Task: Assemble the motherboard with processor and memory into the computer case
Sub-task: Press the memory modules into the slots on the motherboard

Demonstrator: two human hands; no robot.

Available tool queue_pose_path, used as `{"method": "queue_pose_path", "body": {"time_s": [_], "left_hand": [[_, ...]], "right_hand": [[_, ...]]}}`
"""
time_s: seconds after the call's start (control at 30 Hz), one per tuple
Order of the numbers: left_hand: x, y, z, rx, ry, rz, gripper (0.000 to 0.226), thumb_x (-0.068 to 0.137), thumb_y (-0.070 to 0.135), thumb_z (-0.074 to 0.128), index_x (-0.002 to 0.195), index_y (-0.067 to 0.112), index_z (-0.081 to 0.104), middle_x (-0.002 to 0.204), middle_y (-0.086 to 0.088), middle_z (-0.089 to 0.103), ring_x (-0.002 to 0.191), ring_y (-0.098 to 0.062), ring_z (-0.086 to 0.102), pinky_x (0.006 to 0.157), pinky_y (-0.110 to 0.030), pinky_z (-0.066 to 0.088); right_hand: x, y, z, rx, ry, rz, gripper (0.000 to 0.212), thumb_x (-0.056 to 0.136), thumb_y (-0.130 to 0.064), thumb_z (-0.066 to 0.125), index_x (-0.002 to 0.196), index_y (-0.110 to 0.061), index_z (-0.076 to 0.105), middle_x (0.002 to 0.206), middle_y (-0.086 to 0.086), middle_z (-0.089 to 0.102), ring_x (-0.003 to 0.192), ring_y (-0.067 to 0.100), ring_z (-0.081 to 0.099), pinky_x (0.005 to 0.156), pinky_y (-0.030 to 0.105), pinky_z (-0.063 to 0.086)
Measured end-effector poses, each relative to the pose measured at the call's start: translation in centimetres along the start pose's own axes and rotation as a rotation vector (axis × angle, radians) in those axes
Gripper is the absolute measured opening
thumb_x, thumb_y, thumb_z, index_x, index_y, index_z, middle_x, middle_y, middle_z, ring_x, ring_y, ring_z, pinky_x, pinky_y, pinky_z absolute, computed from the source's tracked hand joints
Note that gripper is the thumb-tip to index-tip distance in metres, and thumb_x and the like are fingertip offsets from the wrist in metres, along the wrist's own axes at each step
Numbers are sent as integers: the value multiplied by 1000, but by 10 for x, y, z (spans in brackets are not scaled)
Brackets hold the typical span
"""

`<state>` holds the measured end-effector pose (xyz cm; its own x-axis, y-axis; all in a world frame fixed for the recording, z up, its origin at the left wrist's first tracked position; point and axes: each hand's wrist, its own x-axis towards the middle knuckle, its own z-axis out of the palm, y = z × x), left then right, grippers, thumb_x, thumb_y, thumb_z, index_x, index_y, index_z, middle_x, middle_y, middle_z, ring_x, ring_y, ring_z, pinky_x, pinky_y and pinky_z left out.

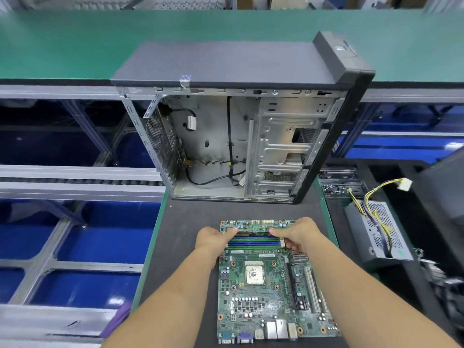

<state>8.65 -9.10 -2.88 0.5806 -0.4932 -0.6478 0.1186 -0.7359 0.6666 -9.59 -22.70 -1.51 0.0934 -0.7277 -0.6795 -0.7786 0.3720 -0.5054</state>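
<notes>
Surface: dark mat [185, 247] with a green border, set in front of a long green bench [75, 43]; blue bins [105, 237] sit under a grey metal frame off the mat's left edge.
Motherboard: green motherboard [266, 292] lies flat near the mat's front edge, port connectors toward the person.
Processor: square silver processor [254, 273] sits in its socket at the board's middle.
Memory: a memory stick [253, 232] lies along the farthest of the blue and green memory slots [254, 241], near the board's far edge; whether it is fully seated cannot be told.
Left hand: left hand [213, 241] has its fingers curled over the slots' left end, thumb on the stick's left end.
Right hand: right hand [298, 234] is curled over the slots' right end, thumb on the stick's right end.
Computer case: computer case [238, 136] stands upright at the mat's far edge, open side facing the person, black cables loose inside, well apart from the board.
Power supply: grey perforated power supply [378, 231] with yellow and black wires lies off the mat's right edge.
</notes>
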Motion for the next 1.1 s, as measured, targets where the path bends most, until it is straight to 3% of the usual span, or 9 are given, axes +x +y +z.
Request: {"method": "queue_pose_path", "body": {"time_s": [0.13,0.23,0.37,0.5,0.67,0.8,0.93,1.0,1.1], "left_hand": [[-16,-15,5,69,139,171,45,84,51,72,100,12,56,93,0,61,82,-17,58,74,-32,49],[-27,-25,11,156,198,286,34,88,45,69,108,23,55,99,7,59,79,-4,56,64,-25,43],[-35,-30,18,194,295,366,29,95,27,65,121,15,65,113,1,61,93,-17,61,84,-33,51],[-39,-29,21,178,297,356,34,98,21,60,130,11,61,122,1,62,97,-22,64,88,-39,54],[-35,-28,19,193,300,357,30,98,20,59,126,12,62,116,0,64,93,-24,65,85,-41,55],[-33,-30,18,205,262,364,36,98,25,60,131,13,59,121,2,60,92,-19,63,84,-36,54],[-34,-35,18,218,216,399,46,97,29,60,139,13,51,126,3,51,83,-8,60,86,-34,52],[-37,-37,18,173,230,407,45,98,26,57,141,16,48,123,5,49,84,-7,59,85,-34,52],[-39,-37,10,198,292,398,41,99,31,50,138,20,50,127,2,50,102,-15,57,87,-35,49]], "right_hand": [[-25,5,6,-151,187,-108,66,77,-59,81,51,-10,46,48,0,49,43,12,48,39,17,40],[-37,13,14,-94,233,-225,45,81,-37,85,78,7,73,77,19,73,77,33,71,71,35,57],[-45,22,21,-100,272,-266,51,85,-13,79,53,-13,39,51,4,37,51,21,35,54,28,32],[-48,22,24,-71,293,-254,11,86,-7,77,80,2,74,85,11,75,79,29,70,71,31,55],[-47,20,28,-86,283,-238,5,89,-3,70,88,-5,75,98,9,74,58,12,49,46,20,33],[-44,22,28,-129,289,-287,44,89,-4,71,62,-12,38,58,15,41,51,21,30,49,27,26],[-46,24,23,-120,259,-351,41,96,-12,66,61,-3,46,55,15,46,52,26,43,54,29,37],[-50,24,20,-103,286,-372,33,99,-12,56,68,-1,58,65,18,56,61,26,48,58,32,41],[-55,31,4,-120,454,-323,27,100,-20,52,113,-6,71,112,18,66,103,37,60,89,43,52]]}}
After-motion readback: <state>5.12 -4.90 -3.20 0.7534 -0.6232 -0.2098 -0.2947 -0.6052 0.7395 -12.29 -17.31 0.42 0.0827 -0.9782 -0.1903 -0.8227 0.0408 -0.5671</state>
